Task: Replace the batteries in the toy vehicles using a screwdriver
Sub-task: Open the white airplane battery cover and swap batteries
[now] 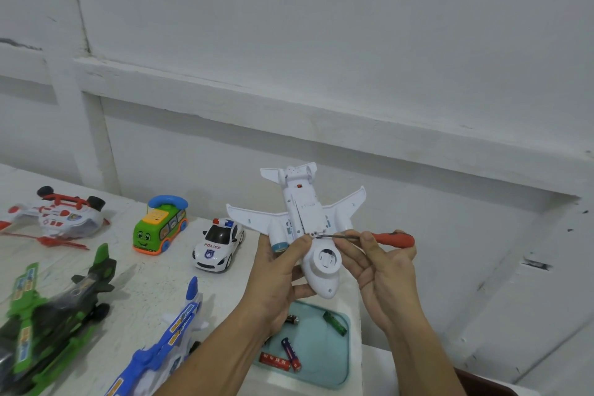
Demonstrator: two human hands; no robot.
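Screwdriver (390, 238) (slim shaft, orange handle) | tip on white plastic airplane (305, 212) underside

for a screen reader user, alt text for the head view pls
The left hand holds a white toy airplane belly-up while the right hand sets an orange-handled screwdriver to its underside. Batteries lie in a teal tray; other toys sit on the table.

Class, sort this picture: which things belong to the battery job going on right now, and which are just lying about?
In use: white toy plane, held by the left hand; screwdriver, pinched by the right hand; batteries in the teal tray.
Lying about for now: police car, green bus, helicopter, green jet, blue plane.
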